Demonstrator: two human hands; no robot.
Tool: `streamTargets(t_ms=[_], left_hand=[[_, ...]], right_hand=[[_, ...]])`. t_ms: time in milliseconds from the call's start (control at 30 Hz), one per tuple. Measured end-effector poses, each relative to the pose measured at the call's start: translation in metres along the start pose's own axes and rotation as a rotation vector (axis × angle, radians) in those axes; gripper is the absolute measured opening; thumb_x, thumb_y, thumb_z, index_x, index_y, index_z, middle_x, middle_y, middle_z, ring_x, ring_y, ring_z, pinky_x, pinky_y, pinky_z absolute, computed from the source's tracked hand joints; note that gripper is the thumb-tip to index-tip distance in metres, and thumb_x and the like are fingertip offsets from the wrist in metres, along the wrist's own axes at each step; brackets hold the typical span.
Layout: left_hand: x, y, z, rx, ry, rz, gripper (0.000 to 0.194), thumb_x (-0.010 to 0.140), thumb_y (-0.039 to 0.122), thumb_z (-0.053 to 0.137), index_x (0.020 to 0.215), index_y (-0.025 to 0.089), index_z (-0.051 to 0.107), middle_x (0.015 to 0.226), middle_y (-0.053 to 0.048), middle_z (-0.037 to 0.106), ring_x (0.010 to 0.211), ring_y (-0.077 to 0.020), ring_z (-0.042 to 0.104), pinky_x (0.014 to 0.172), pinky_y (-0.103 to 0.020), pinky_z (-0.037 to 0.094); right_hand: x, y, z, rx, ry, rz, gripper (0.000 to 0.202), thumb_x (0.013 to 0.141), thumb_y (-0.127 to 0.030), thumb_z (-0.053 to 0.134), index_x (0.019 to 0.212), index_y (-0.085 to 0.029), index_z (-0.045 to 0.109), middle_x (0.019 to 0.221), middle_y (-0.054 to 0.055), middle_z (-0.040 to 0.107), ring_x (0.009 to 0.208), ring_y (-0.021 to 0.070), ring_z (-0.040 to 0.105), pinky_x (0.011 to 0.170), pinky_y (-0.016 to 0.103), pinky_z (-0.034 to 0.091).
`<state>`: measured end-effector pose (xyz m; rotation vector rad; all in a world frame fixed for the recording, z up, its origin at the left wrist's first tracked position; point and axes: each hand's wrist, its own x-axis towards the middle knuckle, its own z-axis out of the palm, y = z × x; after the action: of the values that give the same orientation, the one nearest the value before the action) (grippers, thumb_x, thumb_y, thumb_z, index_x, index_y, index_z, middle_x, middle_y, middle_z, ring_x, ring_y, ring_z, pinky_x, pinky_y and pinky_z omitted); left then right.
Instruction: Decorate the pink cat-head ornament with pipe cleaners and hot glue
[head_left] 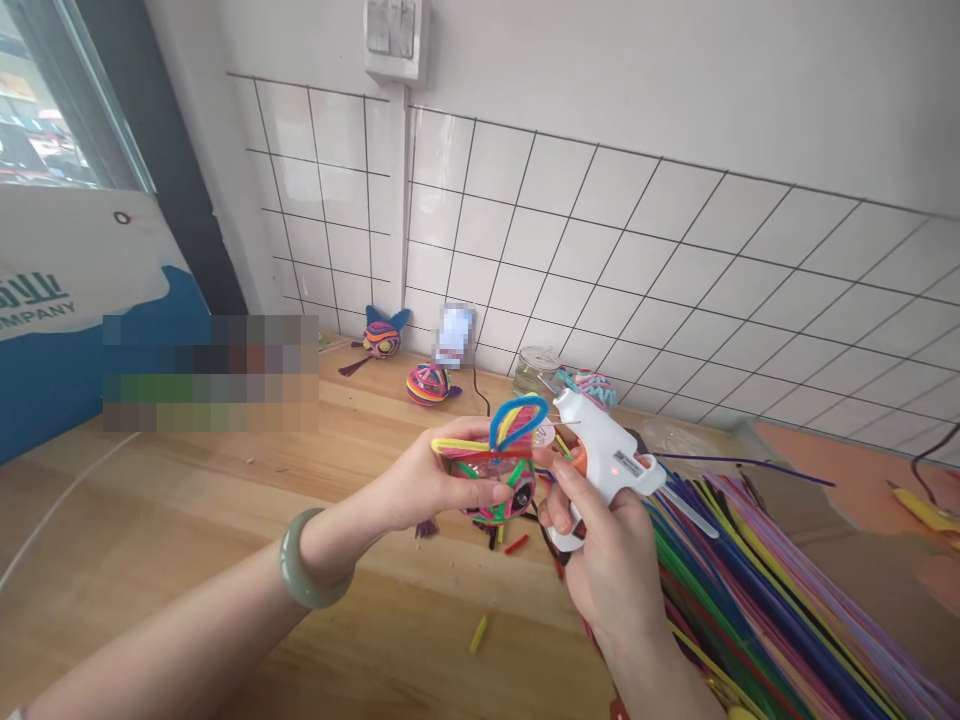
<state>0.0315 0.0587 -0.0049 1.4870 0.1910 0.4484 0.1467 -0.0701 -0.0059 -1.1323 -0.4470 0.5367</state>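
My left hand (442, 480) is closed around a colourful pipe-cleaner figure (491, 470), its thumb across the front. Yellow, pink and blue loops stand up from the figure's top, and a dark round eye shows at its right side. In my right hand (604, 535) is a white glue gun (600, 440) with an orange trigger, fingers wrapped round its handle. The gun's nozzle points up and to the left, beside the blue loop. Whether the nozzle touches the figure I cannot tell.
Finished pipe-cleaner figures (382, 338) and a striped one (429, 384) sit near the wall, with a lit phone (454, 333) and a glass jar (536, 370). Bundled pipe cleaners (780, 580) cover the right side. Short cut pieces (479, 634) lie on the wooden table (360, 640).
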Motion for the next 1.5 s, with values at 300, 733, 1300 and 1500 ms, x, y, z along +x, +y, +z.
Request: streamTargets(t_ms=[300, 733, 1300, 1500], left_hand=[[0.001, 0.003, 0.001, 0.018, 0.025, 0.023, 0.045, 0.069, 0.025, 0.078, 0.113, 0.019, 0.066, 0.084, -0.003, 0.068, 0.077, -0.0159, 0.062, 0.067, -0.024, 0.051], [0.001, -0.011, 0.001, -0.071, 0.053, 0.083, 0.043, 0.072, 0.029, 0.078, 0.112, 0.020, 0.066, 0.102, -0.006, 0.071, 0.091, -0.0203, 0.066, 0.078, -0.028, 0.053], [0.005, -0.017, 0.001, -0.238, 0.188, 0.076, 0.026, 0.070, 0.033, 0.078, 0.089, 0.016, 0.070, 0.088, -0.005, 0.072, 0.079, -0.0191, 0.067, 0.074, -0.030, 0.053], [0.009, -0.009, -0.011, -0.319, 0.270, 0.114, 0.027, 0.064, 0.028, 0.082, 0.085, 0.016, 0.070, 0.086, -0.004, 0.072, 0.081, -0.0197, 0.066, 0.077, -0.031, 0.051]], right_hand=[[-0.002, -0.001, 0.001, 0.097, -0.026, 0.082, 0.030, 0.063, -0.032, 0.081, 0.082, -0.019, 0.060, 0.081, 0.001, 0.071, 0.040, 0.0013, 0.037, 0.045, 0.021, 0.037], [-0.014, 0.007, 0.003, 0.019, -0.087, -0.025, 0.021, 0.076, -0.038, 0.072, 0.071, -0.018, 0.065, 0.041, -0.006, 0.048, 0.040, 0.0078, 0.040, 0.048, 0.024, 0.039], [-0.015, 0.008, -0.007, -0.118, -0.139, -0.159, 0.018, 0.084, -0.036, 0.066, 0.085, -0.018, 0.069, 0.046, -0.005, 0.051, 0.046, 0.0108, 0.046, 0.051, 0.026, 0.040], [0.000, -0.013, -0.030, -0.363, -0.126, -0.268, 0.019, 0.078, -0.037, 0.072, 0.071, -0.020, 0.067, 0.053, -0.002, 0.054, 0.047, 0.0124, 0.047, 0.048, 0.028, 0.040]])
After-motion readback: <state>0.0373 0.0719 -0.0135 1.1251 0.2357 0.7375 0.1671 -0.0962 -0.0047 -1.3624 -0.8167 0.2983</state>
